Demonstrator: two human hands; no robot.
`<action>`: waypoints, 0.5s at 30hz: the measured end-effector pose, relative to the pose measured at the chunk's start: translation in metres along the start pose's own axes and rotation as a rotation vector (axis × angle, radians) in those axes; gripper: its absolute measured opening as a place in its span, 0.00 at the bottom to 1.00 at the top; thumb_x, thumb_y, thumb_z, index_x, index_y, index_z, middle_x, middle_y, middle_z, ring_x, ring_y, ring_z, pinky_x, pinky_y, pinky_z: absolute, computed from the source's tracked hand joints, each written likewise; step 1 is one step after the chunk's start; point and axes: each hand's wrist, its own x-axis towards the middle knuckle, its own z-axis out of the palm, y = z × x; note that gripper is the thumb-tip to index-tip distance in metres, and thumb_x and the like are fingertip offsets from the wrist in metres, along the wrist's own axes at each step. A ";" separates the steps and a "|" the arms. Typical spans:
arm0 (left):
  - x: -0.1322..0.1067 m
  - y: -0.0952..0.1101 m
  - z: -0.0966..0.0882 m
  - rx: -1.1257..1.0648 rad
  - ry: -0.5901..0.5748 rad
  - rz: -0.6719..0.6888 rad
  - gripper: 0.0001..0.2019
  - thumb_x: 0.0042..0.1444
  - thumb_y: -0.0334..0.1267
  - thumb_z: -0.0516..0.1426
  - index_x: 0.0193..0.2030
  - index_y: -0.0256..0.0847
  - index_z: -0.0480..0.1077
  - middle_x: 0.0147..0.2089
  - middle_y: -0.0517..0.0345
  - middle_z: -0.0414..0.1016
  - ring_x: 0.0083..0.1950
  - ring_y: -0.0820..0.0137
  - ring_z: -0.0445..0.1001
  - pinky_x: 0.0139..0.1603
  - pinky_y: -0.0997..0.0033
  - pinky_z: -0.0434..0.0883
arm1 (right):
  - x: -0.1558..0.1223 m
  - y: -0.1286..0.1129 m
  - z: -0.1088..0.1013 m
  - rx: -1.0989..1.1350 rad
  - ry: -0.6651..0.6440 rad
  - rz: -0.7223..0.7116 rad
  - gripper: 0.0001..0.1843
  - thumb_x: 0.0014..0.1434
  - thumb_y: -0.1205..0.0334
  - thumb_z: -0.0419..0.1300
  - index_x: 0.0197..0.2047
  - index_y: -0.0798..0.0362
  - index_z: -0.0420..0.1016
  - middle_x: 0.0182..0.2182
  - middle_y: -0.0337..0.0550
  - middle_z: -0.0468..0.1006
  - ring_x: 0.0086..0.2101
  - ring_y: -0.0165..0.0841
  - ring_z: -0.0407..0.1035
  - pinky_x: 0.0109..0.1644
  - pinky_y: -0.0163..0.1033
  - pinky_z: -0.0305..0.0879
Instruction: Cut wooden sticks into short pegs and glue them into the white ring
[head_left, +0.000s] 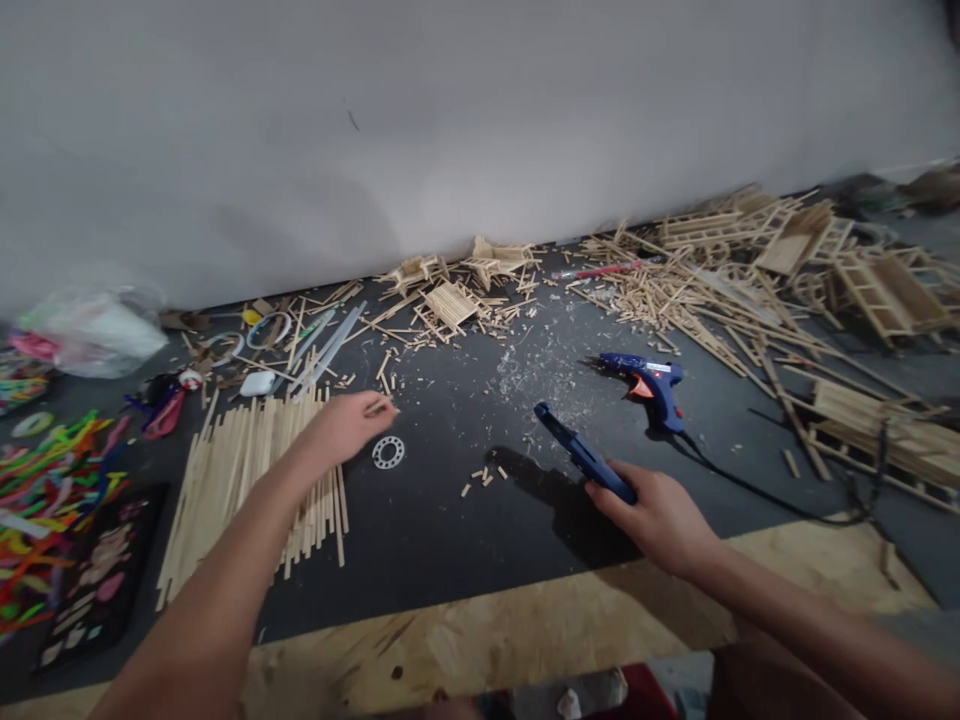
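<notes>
Pale grey wall (480,120), dark tabletop (420,545)

The tool (583,456), dark blue, long and slim, is held up off the counter (442,560) by its near end in the right hand (664,520), slanting with its far tip toward the left. The piece (379,405), short and pale, sits pinched in the left hand (354,428), mostly covered by fingers, its exact shape too blurred to tell.

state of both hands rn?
Left hand: fingers closed, apparently pinching a short wooden piece; blurred.
Right hand: closed around the near end of a dark blue hand tool.
</notes>
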 end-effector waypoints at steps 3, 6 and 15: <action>-0.012 0.029 0.015 -0.104 -0.197 0.124 0.18 0.50 0.53 0.52 0.34 0.40 0.71 0.29 0.60 0.73 0.30 0.71 0.67 0.30 0.74 0.58 | 0.000 0.000 0.001 0.002 0.004 0.006 0.17 0.57 0.48 0.48 0.25 0.49 0.63 0.18 0.35 0.65 0.21 0.30 0.59 0.27 0.35 0.46; -0.010 0.044 0.024 -0.100 -0.329 0.201 0.20 0.49 0.56 0.52 0.30 0.40 0.71 0.23 0.62 0.67 0.25 0.72 0.63 0.26 0.74 0.54 | 0.000 0.001 0.002 0.006 0.000 0.015 0.16 0.57 0.48 0.48 0.25 0.49 0.63 0.18 0.35 0.65 0.21 0.30 0.59 0.27 0.35 0.46; 0.065 0.029 0.003 -0.013 0.294 -0.078 0.16 0.50 0.46 0.52 0.41 0.40 0.72 0.24 0.57 0.71 0.26 0.67 0.67 0.28 0.72 0.57 | 0.001 0.000 0.001 0.030 -0.020 0.017 0.16 0.57 0.49 0.48 0.25 0.50 0.62 0.18 0.35 0.64 0.22 0.30 0.58 0.28 0.35 0.47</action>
